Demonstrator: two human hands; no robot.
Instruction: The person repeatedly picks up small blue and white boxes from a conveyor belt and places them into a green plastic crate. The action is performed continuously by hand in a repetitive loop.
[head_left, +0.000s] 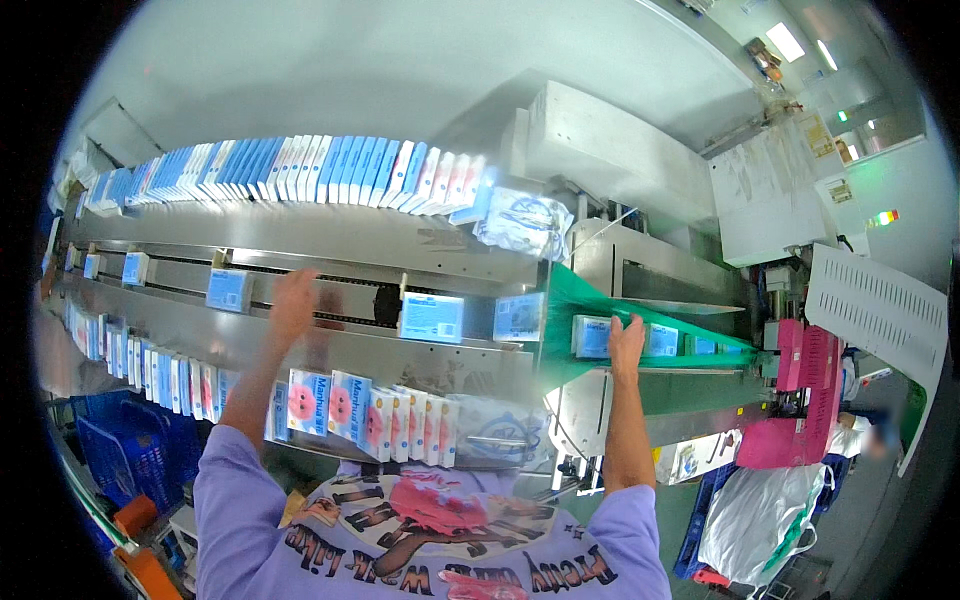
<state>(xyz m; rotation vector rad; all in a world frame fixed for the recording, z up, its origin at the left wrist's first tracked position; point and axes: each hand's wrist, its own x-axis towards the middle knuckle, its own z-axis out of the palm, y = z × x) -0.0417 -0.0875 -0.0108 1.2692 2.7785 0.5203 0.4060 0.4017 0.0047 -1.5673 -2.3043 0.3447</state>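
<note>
Left hand: In the head view, your left hand (293,303) is over the middle of the steel conveyor bed (380,355), between two flat boxes; it is blurred, no box shows in it, and you cannot tell how far its fingers are closed.
Right hand: Your right hand (627,342) is past the bed's right end, at the translucent green film (565,290); thumb and fingers look partly spread, but whether they grip the film or only rest there cannot be told.
Box by the right hand: A flat blue-and-white cardboard box (591,337) lies within the film, just left of your fingers.
Boxes in the channel: More lie singly and well apart along the bed, including a light-blue printed box (432,317) right of centre and a smaller-looking blue box (229,290) left of your left hand; another blue box (520,317) lies at the bed's right end, beside the film.
Far edge: A long row of upright blue, white and pink boxes (340,172) ends beside a clear plastic-wrapped bundle (523,224).
Near edge: A row of pink-and-white boxes (410,425) stands right of two boxes with a round pink picture.
Done: Several boxes appear to be inside the film, running toward the pink machine part (800,355).
Left: The channel boxes left of the film look not yet covered, and both edge rows appear not yet laid in the channel.
</note>
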